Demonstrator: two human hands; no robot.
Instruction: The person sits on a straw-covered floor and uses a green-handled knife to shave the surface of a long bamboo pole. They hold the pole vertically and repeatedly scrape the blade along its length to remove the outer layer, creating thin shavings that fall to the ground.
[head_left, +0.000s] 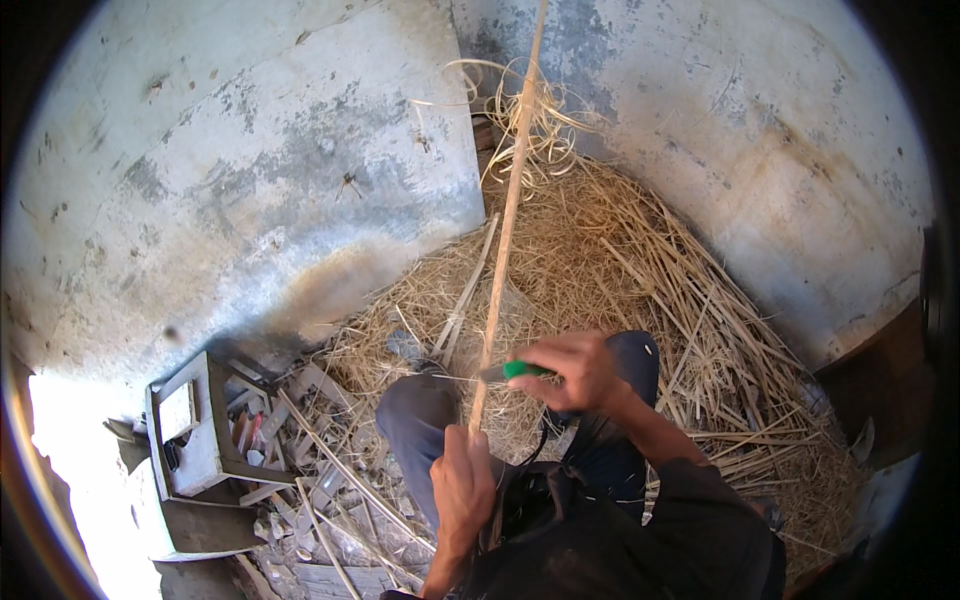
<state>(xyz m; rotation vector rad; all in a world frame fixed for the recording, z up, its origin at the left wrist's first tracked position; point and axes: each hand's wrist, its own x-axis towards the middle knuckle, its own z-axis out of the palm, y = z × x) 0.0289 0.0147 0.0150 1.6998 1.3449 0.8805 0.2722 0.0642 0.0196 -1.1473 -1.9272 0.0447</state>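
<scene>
A long, narrow bamboo strip (508, 220) runs from between my knees up toward the corner of the walls. My left hand (462, 480) is closed around its near end. In my right hand (578, 368) is a knife with a green handle (525, 370), gripped in curled fingers. Its short dark blade (492, 375) lies against the strip, a little beyond my left hand. Exactly how the edge meets the bamboo is too small to tell. My knees are bent on both sides of the strip.
Dry shavings (570, 230) cover the floor ahead, with thin split sticks (700, 330) heaped on the right. Curled pale ribbons (550, 125) hang by the wall corner. A worn wooden stool (205, 440) lies at left among scraps. Weathered walls (300, 150) enclose the far side.
</scene>
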